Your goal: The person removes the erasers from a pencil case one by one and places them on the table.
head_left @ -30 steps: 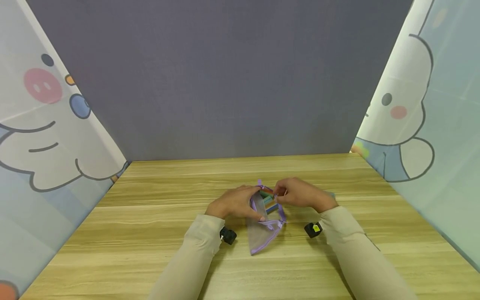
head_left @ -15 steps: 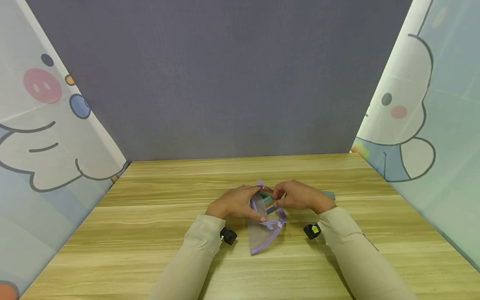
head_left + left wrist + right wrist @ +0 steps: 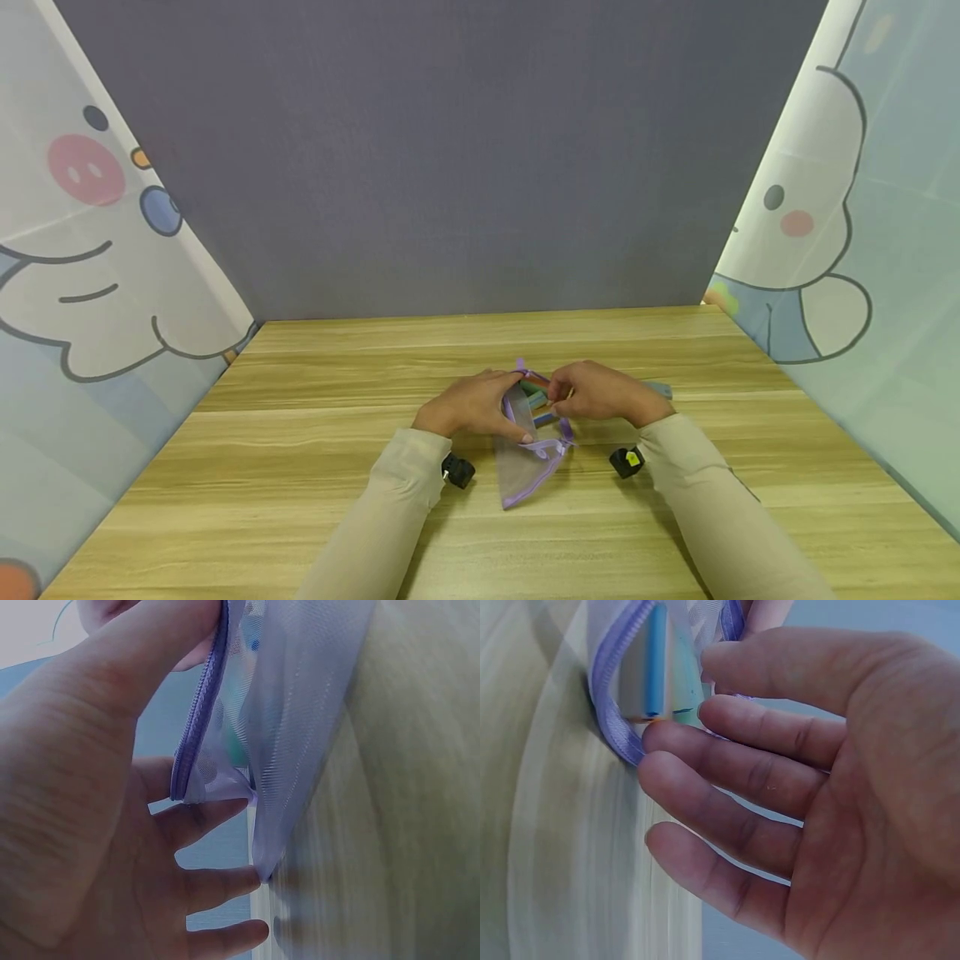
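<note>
A see-through mesh pouch (image 3: 517, 475) with purple zipper edging lies on the table, its mouth spread wide. My left hand (image 3: 480, 406) holds it from the left side, thumb at the near edge and index finger at the far edge. In the left wrist view, the thumb crosses the zipper (image 3: 199, 720) while the other fingers spread below the mesh. Inside sit several coloured sticks (image 3: 538, 402); a blue one (image 3: 655, 664) shows in the right wrist view. My right hand (image 3: 596, 392) is at the pouch's right edge, fingers loosely bent, thumb and index fingertips apart with nothing visible between them.
A small grey-teal object (image 3: 660, 389) lies behind the right wrist, partly hidden. The wood-grain table (image 3: 337, 375) ends at a dark grey panel (image 3: 480, 167). Cartoon-printed sheets (image 3: 82, 275) stand at both sides.
The right hand has shifted slightly at the pouch's edge, uncovering more of the grey-teal object behind its wrist. The left hand and pouch stay almost in place.
</note>
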Motion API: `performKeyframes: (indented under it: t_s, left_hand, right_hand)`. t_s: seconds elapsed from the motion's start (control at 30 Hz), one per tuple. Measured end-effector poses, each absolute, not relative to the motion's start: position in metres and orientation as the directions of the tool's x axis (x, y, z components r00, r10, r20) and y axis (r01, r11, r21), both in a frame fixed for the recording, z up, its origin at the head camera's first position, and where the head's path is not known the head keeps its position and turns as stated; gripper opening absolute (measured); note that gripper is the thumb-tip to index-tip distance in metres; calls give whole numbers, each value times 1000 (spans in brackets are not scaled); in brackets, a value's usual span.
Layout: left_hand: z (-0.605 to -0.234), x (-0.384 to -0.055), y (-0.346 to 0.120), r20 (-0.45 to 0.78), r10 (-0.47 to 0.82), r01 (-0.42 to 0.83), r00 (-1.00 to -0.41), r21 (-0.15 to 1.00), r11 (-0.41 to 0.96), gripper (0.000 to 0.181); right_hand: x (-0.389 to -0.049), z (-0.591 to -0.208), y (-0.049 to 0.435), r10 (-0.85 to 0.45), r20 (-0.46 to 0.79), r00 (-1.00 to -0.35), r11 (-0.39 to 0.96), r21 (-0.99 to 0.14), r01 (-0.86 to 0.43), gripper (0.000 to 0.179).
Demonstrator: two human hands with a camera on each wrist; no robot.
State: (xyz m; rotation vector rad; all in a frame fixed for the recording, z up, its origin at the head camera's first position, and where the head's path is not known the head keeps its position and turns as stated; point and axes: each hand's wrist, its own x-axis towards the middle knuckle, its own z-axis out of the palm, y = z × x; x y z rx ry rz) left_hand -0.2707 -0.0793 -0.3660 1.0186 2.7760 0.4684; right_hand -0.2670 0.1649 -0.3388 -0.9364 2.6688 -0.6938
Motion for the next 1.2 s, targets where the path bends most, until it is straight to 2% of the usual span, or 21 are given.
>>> performKeyframes:
  t_s: [0.33,0.8,1.2]
  left_hand:
    - [-366,-270,-79,-26,653,609,-757,331,721,107]
    - [-368,-272,-79,-27,652,608,-758,330,722,102]
    - [-365,-270,-79,-35,648,603,-761,334,725,104]
  right_hand:
    - [-267,-340,166,-638,-71,-767,679,-521,-517,7]
    - [-267,-346,162,-618,-76,-782,710,-480,-515,9]
    - [-267,-347,161,-622,-94,-778,718,-466,-517,14]
